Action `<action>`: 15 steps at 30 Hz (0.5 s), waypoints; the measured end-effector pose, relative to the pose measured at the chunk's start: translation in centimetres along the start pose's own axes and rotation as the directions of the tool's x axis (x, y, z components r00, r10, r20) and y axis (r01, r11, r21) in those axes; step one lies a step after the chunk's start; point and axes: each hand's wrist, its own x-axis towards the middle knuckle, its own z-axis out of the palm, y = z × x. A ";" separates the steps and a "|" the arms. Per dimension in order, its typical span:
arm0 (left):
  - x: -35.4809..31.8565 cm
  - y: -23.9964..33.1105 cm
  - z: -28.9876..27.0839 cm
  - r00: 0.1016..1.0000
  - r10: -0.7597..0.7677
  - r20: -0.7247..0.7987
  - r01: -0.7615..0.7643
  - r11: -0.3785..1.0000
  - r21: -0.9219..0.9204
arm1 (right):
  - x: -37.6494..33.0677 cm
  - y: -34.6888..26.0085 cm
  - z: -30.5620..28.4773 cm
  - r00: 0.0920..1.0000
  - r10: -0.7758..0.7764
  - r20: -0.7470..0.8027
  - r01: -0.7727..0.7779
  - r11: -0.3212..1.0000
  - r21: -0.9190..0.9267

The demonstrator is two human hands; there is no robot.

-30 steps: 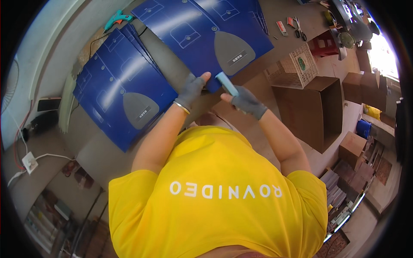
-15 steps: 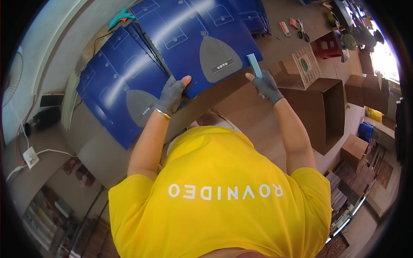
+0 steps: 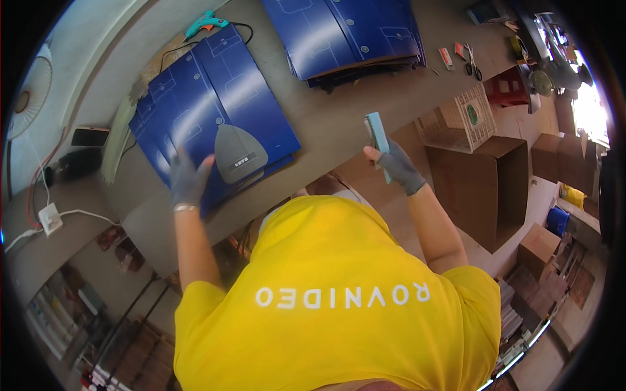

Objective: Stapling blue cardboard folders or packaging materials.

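Broadly, a grey table [image 3: 326,117] bears blue printed sheets [image 3: 195,98] at left and a blue stack [image 3: 352,29] farther right; the left hand [image 3: 189,179], thumb and fingers apart, is at the sheets' near edge; the right hand [image 3: 399,168] is clamped around a pale-blue stapler-like tool [image 3: 377,130].

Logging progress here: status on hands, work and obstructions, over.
Left hand open at left blue stack. Right hand gripping light-blue stapler-like tool. Teal glue gun near stack's far end.
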 end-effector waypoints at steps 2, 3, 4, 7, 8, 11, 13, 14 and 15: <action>3.0 6.9 0.6 0.993 0.074 -0.091 -0.088 0.984 -0.155 | 0.4 0.0 -0.5 1.000 -0.001 0.002 0.001 1.000 0.007; 4.8 10.1 1.1 0.997 0.065 0.051 -0.032 0.877 -0.479 | 0.6 -0.1 -0.6 1.000 -0.005 0.004 0.005 1.000 0.017; 6.6 12.5 2.5 0.990 0.126 0.071 -0.047 0.749 -0.661 | 0.7 -0.7 -0.4 1.000 -0.008 0.011 0.008 1.000 0.012; 11.1 19.1 5.4 0.884 0.084 0.461 0.378 0.452 -0.808 | 1.1 -2.0 0.7 0.997 -0.073 -0.014 0.073 0.997 -0.027; 12.0 19.5 5.8 0.885 0.086 0.459 0.376 0.450 -0.810 | 1.3 -1.8 1.0 0.994 -0.112 0.004 0.112 0.993 -0.032; 12.8 20.5 6.5 0.802 0.120 0.585 0.459 0.504 -0.732 | 1.5 -1.1 1.5 0.986 -0.161 0.034 0.162 0.986 -0.038; 11.5 19.8 6.1 0.806 0.110 0.582 0.511 0.368 -0.777 | 1.1 -1.3 2.4 0.985 -0.163 0.048 0.164 0.986 -0.027; 11.0 19.6 6.1 0.802 0.109 0.587 0.515 0.371 -0.773 | 0.8 -1.6 2.5 0.987 -0.145 0.064 0.143 0.989 0.023; 10.5 19.5 6.0 0.785 0.144 0.602 0.527 0.355 -0.772 | 0.6 -1.9 2.7 0.988 -0.130 0.082 0.125 0.990 0.069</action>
